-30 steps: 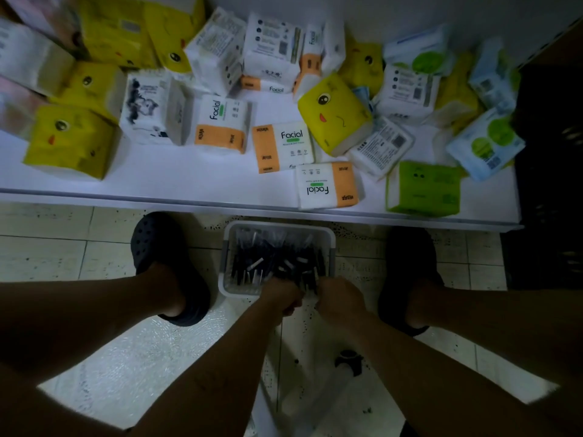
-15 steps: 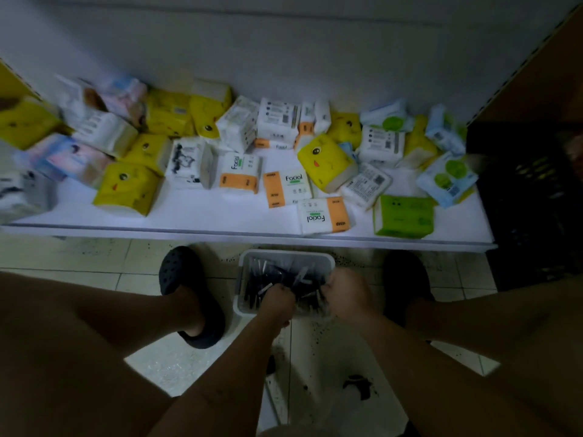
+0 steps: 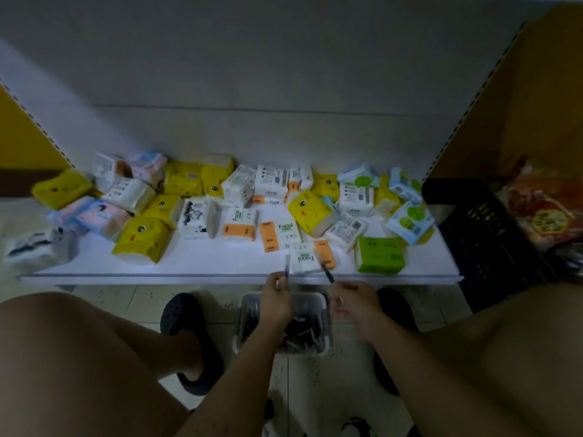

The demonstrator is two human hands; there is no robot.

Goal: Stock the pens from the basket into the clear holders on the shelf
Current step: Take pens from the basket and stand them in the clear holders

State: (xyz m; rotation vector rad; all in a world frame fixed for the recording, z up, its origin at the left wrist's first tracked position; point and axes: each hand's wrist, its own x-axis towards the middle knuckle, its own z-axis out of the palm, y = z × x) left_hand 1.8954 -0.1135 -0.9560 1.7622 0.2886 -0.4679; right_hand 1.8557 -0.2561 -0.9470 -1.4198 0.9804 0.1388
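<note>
A pale rectangular basket (image 3: 310, 295) of jumbled dark pens (image 3: 299, 334) sits on the floor below the white shelf (image 3: 205, 263). The left hand (image 3: 277, 302) holds a pen (image 3: 286, 267) upright, and the right hand (image 3: 353, 305) holds a second pen (image 3: 327, 272) tilted.

Both forearms reach forward from the bottom of the view, converging slightly, hands side by side and apart. Left hand (image 3: 277, 302) back-up, fingers curled, pinching a dark pen (image 3: 286, 267) that stands near upright above the knuckles. Right hand (image 3: 353, 305) likewise curled, gripping a second pen (image 3: 327, 272) that tilts up and leftward.
</note>
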